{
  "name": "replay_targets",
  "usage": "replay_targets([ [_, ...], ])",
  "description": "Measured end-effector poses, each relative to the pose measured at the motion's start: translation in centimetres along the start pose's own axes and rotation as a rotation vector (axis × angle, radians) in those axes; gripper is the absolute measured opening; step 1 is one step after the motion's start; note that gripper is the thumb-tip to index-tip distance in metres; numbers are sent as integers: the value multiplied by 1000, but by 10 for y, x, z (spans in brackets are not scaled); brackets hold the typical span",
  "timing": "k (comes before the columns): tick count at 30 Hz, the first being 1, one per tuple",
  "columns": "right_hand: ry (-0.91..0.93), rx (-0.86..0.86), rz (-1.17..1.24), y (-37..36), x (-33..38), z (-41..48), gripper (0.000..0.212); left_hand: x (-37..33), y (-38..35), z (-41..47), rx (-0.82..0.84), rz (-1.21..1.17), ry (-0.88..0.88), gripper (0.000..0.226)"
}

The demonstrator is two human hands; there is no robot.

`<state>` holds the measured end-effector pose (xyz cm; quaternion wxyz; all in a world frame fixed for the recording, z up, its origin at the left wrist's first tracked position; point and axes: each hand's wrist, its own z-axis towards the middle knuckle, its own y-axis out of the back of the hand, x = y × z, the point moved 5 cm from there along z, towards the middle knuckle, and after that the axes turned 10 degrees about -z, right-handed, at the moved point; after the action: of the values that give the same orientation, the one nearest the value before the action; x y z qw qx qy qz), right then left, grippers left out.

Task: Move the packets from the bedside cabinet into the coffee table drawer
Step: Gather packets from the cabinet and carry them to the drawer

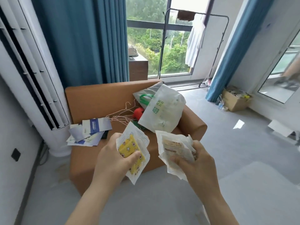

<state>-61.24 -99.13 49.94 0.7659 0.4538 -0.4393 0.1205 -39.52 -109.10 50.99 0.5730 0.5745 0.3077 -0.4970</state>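
Two bare hands are shown in the near middle, each closed round packets held in the air over the near edge of a brown sofa.

The left hand is curled round a clear packet with a yellow, star-printed content. The thumb is laid across its front and the fingers are hidden behind it. The packet's long axis runs roughly from near to far, and its printed face is turned toward the camera.

The right hand is curled round a bundle of pale packets. The thumb is pressed on the front sheet and the fingers are wrapped behind. The number of packets in the bundle cannot be told. The long axis is tilted from far left to near right, with the printed label facing up. The two loads are held just beside each other, not touching.

On the sofa seat a white bag with green print is laid on its side, its mouth to the far left. Green loops are seen at the mouth, and the rest of its content cannot be told. Wire hangers and a red thing are seen just left of the bag. Blue and white leaflets are spread on the left arm.

A cardboard box is set on the floor at the far right, beside a blue curtain. It is filled with small things too blurred to name.

A white tower unit is seen at the left, and a window at the far middle.
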Motion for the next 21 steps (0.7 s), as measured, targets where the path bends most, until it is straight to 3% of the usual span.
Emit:
replay_targets([
  [11,-110,-107,-42,70,-69,141,28,-38,-149,131,187,102,-25,37],
  [21,-261,-235,-86,84,-120,257,29,-49,-256,262,367,16,-38,34],
])
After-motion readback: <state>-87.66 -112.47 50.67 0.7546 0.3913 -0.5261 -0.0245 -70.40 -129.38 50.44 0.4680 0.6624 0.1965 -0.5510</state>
